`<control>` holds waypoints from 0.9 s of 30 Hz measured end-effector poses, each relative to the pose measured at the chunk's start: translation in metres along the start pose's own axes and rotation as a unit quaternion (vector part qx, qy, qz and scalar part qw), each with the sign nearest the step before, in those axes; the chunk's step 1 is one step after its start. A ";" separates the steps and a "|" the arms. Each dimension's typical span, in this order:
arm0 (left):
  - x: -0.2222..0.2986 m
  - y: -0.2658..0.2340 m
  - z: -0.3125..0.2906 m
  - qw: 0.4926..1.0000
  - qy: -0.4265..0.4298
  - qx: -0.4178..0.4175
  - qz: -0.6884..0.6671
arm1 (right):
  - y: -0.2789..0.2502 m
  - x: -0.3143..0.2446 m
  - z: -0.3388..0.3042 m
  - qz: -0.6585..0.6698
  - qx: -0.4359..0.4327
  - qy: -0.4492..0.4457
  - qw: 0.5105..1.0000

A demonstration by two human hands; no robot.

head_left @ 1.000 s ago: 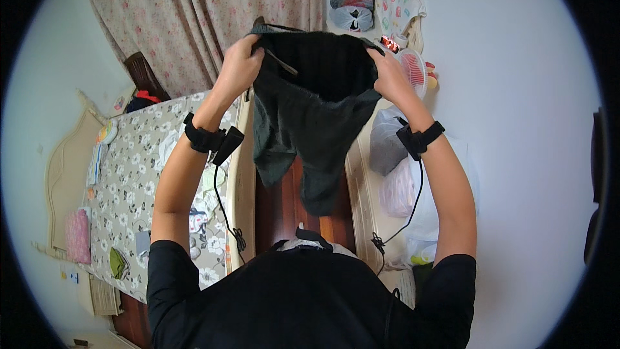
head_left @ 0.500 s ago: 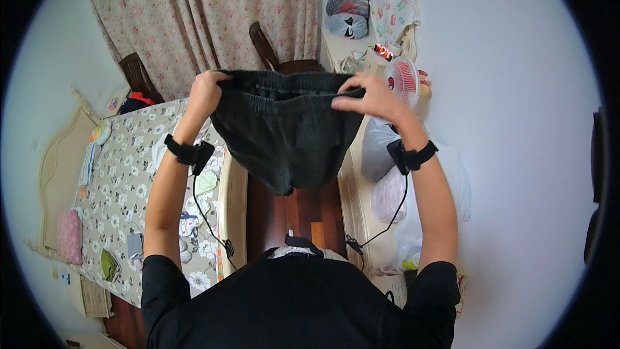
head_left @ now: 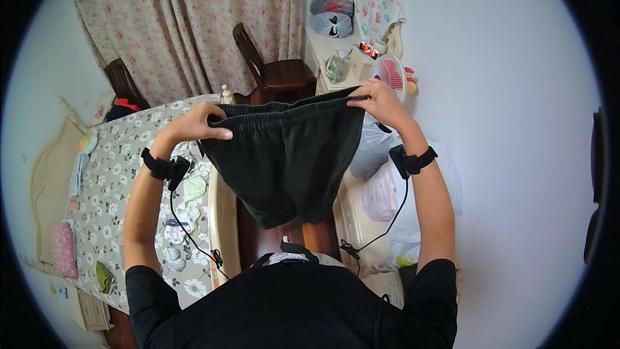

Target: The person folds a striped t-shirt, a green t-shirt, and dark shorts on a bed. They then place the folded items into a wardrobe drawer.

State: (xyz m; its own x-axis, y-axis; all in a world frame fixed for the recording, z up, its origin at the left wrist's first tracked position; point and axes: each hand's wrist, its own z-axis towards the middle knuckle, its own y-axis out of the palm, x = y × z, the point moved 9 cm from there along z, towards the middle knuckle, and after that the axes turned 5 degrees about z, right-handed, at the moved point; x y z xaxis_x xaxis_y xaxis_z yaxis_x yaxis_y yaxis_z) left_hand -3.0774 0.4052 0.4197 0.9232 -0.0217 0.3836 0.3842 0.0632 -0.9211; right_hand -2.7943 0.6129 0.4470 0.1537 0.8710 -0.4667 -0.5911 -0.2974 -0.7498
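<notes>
A pair of dark shorts point(head_left: 287, 161) with an elastic waistband hangs in front of me, held up at both ends of the waist. My left hand point(head_left: 199, 123) pinches the waistband's left end, thumb on the front side. At the right end, my right hand point(head_left: 378, 102) is closed on the waistband, with its fingertips partly hidden by the cloth. The band is stretched between the hands and the legs hang down above the wooden floor point(head_left: 255, 236). Each wrist wears a black strap with a small device and a cable.
A bed point(head_left: 139, 155) with a flowered sheet and small garments on it lies to the left. Along the right, a cream cabinet point(head_left: 352, 220) carries plastic bags point(head_left: 381, 194) and a fan point(head_left: 389, 76). A brown chair point(head_left: 284, 74) stands ahead by the curtain point(head_left: 194, 32).
The left hand has come down and outward, its thumb now over the waistband front. My right hand, loosely spread before, has closed on the band. The shorts hang lower and the waist opening is narrower.
</notes>
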 end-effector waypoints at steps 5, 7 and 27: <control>0.003 -0.011 0.009 0.992 0.070 0.048 0.092 | -0.006 0.008 -0.001 -0.006 -0.030 0.006 1.000; 0.002 -0.021 0.012 0.985 0.084 0.097 0.112 | -0.011 0.008 0.000 -0.011 -0.020 0.004 1.000; -0.007 -0.009 0.020 0.973 0.064 0.004 -0.223 | -0.010 0.035 -0.015 0.243 -0.039 0.121 0.962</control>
State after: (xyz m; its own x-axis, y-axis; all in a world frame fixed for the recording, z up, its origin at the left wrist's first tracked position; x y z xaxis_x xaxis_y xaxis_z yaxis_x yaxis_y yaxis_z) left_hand -3.0878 0.4252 0.4266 0.6581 -0.1728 0.7329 0.7470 0.0275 -0.6643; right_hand -2.7709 0.6402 0.4315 0.0598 0.5087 -0.8589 -0.5805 -0.6822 -0.4445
